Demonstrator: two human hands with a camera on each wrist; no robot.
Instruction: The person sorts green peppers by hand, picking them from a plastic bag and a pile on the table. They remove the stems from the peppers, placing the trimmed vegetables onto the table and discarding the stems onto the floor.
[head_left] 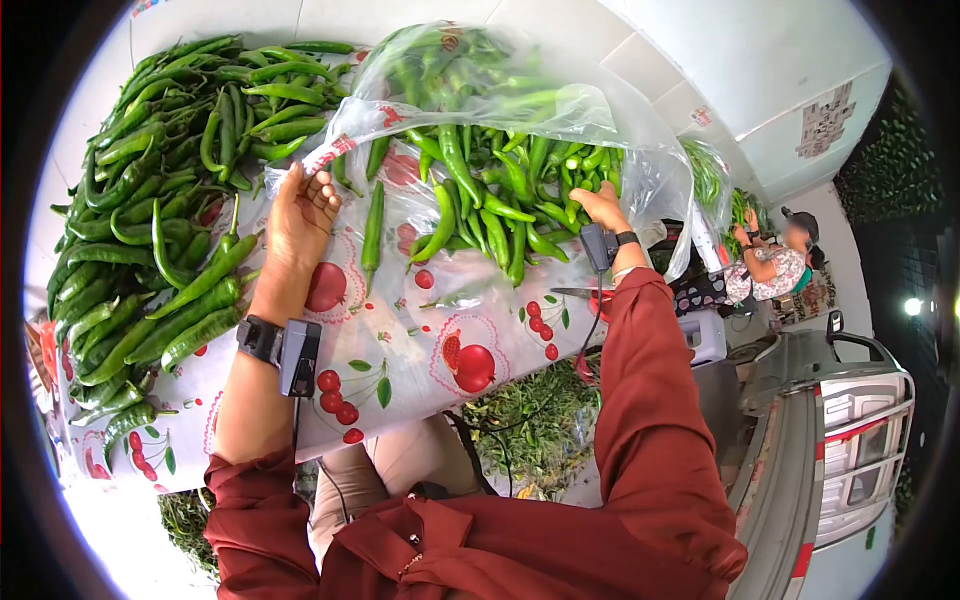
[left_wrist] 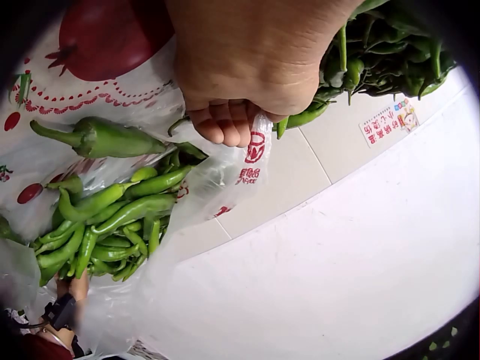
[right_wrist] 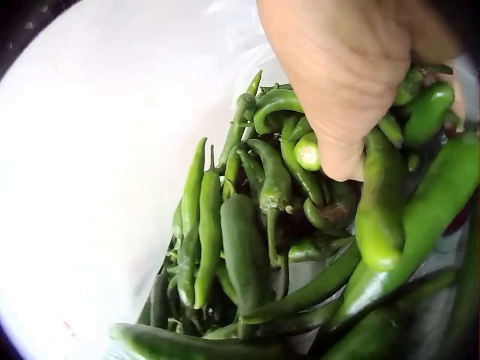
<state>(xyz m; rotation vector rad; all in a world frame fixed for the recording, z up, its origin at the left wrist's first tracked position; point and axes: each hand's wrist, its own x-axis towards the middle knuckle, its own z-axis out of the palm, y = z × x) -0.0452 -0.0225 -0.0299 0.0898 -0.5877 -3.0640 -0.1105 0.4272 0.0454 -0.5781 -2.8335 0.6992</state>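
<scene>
My left hand (head_left: 300, 222) (left_wrist: 259, 56) pinches the printed edge of a clear plastic bag (head_left: 545, 118) (left_wrist: 217, 180) between curled fingers. Inside the bag's wide mouth lies a heap of green peppers (head_left: 495, 215) (left_wrist: 124, 217) (right_wrist: 240, 247). At the right side of that heap, my right hand (head_left: 603, 212) (right_wrist: 349, 82) grips some peppers, thumb down among them; most of its fingers are hidden in the right wrist view. One long pepper (head_left: 373, 235) (left_wrist: 101, 139) lies apart, between the two hands.
A large pile of green peppers (head_left: 150, 220) covers the left of the patterned tablecloth (head_left: 400, 340). Scissors (head_left: 580, 293) lie near the right forearm. Beyond are another person (head_left: 780, 262) with peppers and a parked vehicle (head_left: 850, 440). Cut greens (head_left: 530, 430) lie below the table.
</scene>
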